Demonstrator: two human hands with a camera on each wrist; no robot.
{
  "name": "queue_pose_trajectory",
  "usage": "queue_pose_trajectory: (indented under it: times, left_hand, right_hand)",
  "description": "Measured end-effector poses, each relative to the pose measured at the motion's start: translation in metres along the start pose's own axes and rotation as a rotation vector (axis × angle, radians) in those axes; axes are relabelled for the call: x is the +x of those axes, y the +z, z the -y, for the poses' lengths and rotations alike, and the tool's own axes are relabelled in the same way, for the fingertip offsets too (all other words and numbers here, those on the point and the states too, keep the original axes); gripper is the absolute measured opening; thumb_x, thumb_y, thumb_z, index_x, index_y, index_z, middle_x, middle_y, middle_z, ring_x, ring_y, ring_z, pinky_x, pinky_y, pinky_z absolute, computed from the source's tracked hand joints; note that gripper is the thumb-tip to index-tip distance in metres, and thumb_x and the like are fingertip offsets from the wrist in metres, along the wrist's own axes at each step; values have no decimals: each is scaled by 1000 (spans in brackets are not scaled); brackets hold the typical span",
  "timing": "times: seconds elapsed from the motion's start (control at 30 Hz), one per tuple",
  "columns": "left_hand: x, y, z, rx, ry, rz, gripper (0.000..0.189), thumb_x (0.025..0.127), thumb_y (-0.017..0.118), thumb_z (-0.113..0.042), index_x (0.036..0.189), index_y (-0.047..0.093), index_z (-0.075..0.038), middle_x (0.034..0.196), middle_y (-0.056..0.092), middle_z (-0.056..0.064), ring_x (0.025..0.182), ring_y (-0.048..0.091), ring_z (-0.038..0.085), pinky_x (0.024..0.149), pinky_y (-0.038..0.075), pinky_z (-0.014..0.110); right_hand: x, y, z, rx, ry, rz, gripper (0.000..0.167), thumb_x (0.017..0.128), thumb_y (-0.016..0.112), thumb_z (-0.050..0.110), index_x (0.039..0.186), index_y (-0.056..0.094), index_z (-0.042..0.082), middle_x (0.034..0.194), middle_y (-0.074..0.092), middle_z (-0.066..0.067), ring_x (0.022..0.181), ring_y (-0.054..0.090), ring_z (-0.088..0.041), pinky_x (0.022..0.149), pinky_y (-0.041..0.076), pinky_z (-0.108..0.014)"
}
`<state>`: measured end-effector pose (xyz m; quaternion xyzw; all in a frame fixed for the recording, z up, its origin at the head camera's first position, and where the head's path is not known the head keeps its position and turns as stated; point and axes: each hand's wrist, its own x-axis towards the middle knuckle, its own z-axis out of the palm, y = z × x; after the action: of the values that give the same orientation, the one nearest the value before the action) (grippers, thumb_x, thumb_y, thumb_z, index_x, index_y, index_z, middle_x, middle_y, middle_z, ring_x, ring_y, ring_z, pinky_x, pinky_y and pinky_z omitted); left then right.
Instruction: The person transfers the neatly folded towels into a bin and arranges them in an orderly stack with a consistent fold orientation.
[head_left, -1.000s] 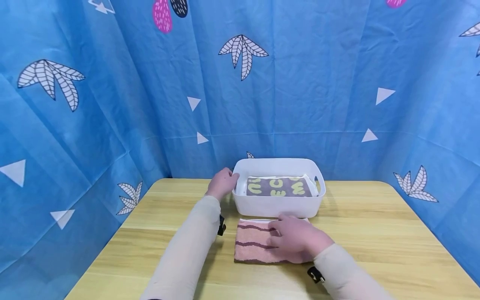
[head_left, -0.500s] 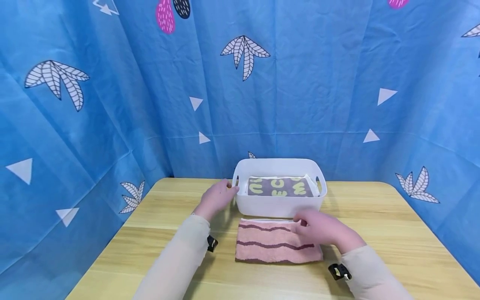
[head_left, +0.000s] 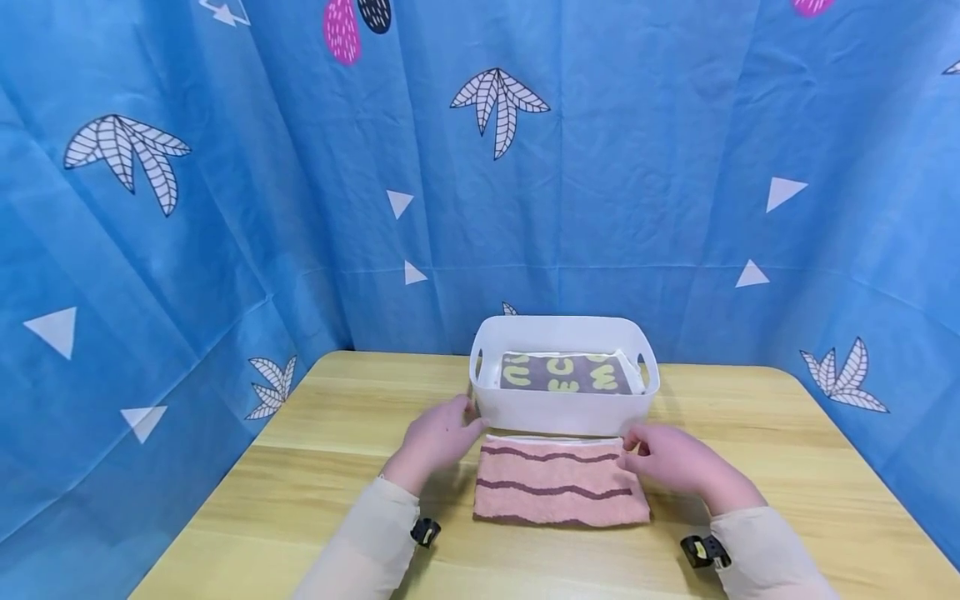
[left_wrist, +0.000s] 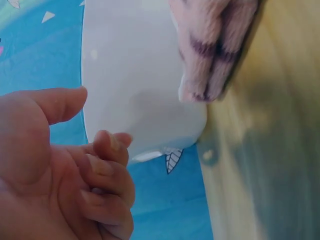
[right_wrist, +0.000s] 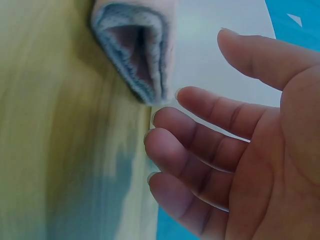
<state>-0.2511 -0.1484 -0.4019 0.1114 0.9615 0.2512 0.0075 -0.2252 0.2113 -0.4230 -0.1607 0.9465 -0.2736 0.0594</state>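
A folded pink towel (head_left: 555, 483) with wavy dark stripes lies on the table in front of a white plastic basket (head_left: 566, 412). My left hand (head_left: 438, 437) is beside the towel's far left corner, thumb and fingers apart; the left wrist view shows nothing held in the hand (left_wrist: 75, 160). At the far right corner my right hand (head_left: 675, 462) overlaps the towel's edge in the head view. From the right wrist, its fingers (right_wrist: 187, 155) look loosely bent and hold nothing, close to the folded towel end (right_wrist: 132, 50).
Inside the basket lies a folded grey-purple towel (head_left: 566, 373) with yellow-green letters. The wooden table (head_left: 787, 467) extends to both sides, and a blue patterned curtain (head_left: 637, 183) hangs behind and around it.
My left hand has left the basket's left rim and come down toward the towel's left corner. My right hand has slid right, off the towel's middle to its right edge.
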Motion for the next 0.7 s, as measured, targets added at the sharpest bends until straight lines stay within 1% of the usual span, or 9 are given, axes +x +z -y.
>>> queue_pose_trajectory:
  times: [0.03,0.17,0.27,0.37,0.5,0.6,0.7]
  left_hand:
    - [-2,2,-1,13,4,6,40,99,59,-46,117,63,-10,97,68,3,82,62,21,74,51,45]
    - [-10,7,-2,19,15,49,31,98,59,-45,103,63,-15,76,60,-1,70,56,19,65,46,41]
    - [-15,10,-1,15,16,73,27,99,59,-44,96,62,-18,70,56,-2,67,54,18,63,44,39]
    - [-18,14,0,15,14,99,27,99,59,-45,94,61,-18,70,57,-3,68,54,18,64,44,39]
    - [-19,18,2,19,15,127,28,97,61,-46,94,61,-18,74,58,-4,71,54,18,67,44,40]
    - [-20,19,3,17,13,136,27,97,61,-46,95,61,-19,76,59,-5,73,54,19,68,45,40]
    - [-20,20,5,8,12,143,27,97,61,-45,96,62,-18,76,59,-4,72,54,19,67,44,40]
  right_hand:
    - [0,0,-2,1,3,0,18,91,74,29,93,62,17,76,56,2,69,51,-17,61,43,-37]
    - [0,2,-7,13,13,-7,18,91,74,28,95,62,14,78,57,1,71,51,-18,62,43,-37]
    - [0,3,-11,20,26,-4,21,90,75,29,97,63,13,80,58,1,72,52,-18,64,44,-37]
    - [0,4,-14,16,43,0,23,89,75,31,96,63,13,84,61,1,75,54,-17,66,46,-38]
    - [1,3,-15,9,60,15,25,89,75,34,97,63,12,88,63,1,77,54,-17,68,47,-39]
    - [2,4,-15,17,79,31,27,89,76,35,96,64,12,85,61,1,75,53,-18,67,46,-39]
    - [1,7,-15,25,95,40,27,88,77,35,93,63,12,81,59,0,74,52,-18,66,44,-38]
